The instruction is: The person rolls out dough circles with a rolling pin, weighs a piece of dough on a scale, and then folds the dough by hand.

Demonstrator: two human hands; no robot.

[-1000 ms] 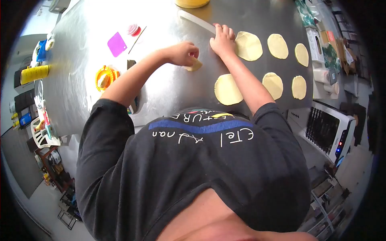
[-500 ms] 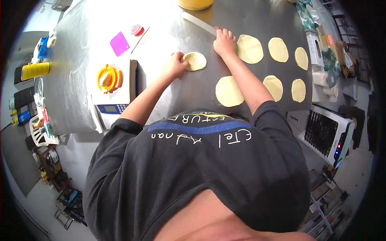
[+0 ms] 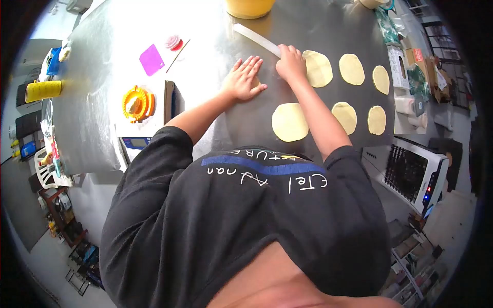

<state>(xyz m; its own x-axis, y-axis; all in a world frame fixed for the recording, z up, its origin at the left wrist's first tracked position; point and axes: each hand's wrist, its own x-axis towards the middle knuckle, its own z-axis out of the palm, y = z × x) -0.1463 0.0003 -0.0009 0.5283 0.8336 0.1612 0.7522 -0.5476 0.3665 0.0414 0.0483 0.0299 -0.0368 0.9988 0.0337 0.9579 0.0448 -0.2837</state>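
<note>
My left hand (image 3: 244, 81) lies flat with its fingers spread, palm down over a dough round (image 3: 256, 81). Most of that piece is hidden beneath the palm; a bit shows between thumb and forefinger. Closed around the near end of a slim white rolling pin (image 3: 257, 38) is my right hand (image 3: 291, 64). The pin slants away to the upper left on the steel table (image 3: 205, 120). Flattened dough discs lie in two rows to the right, the nearest being a large disc (image 3: 319, 69) beside my right hand and another disc (image 3: 289, 123) below it.
A kitchen scale (image 3: 136, 142) carrying an orange dumpling mould (image 3: 134, 104) stands at left. Above it lie a purple scraper (image 3: 151, 60), a thin stick (image 3: 178, 56) and a small pink-red item (image 3: 173, 42). A yellow container (image 3: 250, 7) sits at the far edge.
My left hand has gone from gripping the edge of the dough round to lying spread over it. My right hand still holds the rolling pin. The view has shifted slightly.
</note>
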